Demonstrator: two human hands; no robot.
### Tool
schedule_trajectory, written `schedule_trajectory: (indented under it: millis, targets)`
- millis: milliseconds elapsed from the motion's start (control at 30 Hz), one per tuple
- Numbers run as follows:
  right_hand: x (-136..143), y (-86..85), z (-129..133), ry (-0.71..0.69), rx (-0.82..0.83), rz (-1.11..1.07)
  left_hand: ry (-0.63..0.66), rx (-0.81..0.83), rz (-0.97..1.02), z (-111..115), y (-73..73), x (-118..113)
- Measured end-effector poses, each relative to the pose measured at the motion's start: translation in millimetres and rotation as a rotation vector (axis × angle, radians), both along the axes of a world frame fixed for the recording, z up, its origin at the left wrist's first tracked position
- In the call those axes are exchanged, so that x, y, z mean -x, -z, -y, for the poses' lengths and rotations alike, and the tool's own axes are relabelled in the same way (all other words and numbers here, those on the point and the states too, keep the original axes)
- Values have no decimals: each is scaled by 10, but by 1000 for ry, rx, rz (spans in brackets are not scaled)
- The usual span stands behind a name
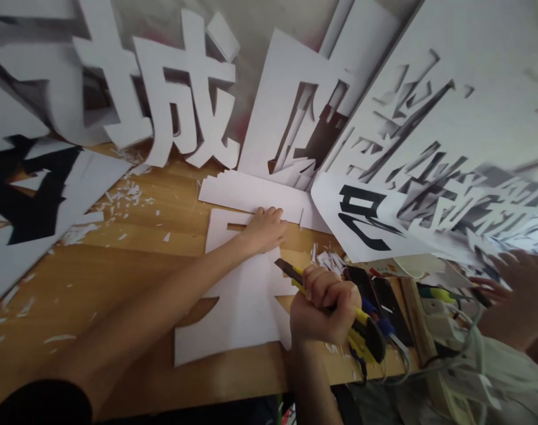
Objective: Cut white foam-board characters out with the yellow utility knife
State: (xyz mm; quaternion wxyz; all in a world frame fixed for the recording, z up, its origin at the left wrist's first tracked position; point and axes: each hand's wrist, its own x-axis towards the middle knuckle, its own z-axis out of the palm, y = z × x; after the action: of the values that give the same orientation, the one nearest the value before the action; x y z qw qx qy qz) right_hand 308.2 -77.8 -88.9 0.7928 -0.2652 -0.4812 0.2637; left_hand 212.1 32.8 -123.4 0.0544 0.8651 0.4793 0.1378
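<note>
Below and around our left hand [266, 229] we see the white cut-out board [246, 307], which lies flat on the wooden tabletop [145, 236]. We have this hand palm down over the board's upper right part, next to its narrow slot, with the fingers bent towards the white strip [233, 188] beyond; we cannot tell whether they press or pinch anything. Our right hand [326, 304] is clenched around the yellow and black utility knife [367, 330], just right of the board and nearer to us than the left hand. We hold the knife tilted, its dark blade pointing up and left over the board's right side, near the left hand; we cannot tell whether the tip touches. Past the board, we have large white cut-out characters [163, 118] propped up, and on the right a sheet with a black printed character [366, 218]. White scraps [122, 203] litter the wood on our left, and two dark phones [391, 307] lie beyond the right hand. Another person's hand [519, 289] shows at the far right.
</note>
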Motion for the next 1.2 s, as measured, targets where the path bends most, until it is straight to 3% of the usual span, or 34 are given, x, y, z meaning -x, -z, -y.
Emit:
schedule_trajectory:
  millis: [200,500,1000,1133,1200]
  targets:
    - [-36,120,94,-174,134,40,-39,-37,25,39,138,15]
    - [-33,112,169,-212,279,67,11,-64,114,-94,291,25]
    - [-63,89,165,-187,318,196,0,15,109,-106,259,16]
    - [-44,85,219,-128,331,199,6,38,101,-112,242,11]
    - [-46,95,280,-63,354,325,8,47,95,-119,241,3]
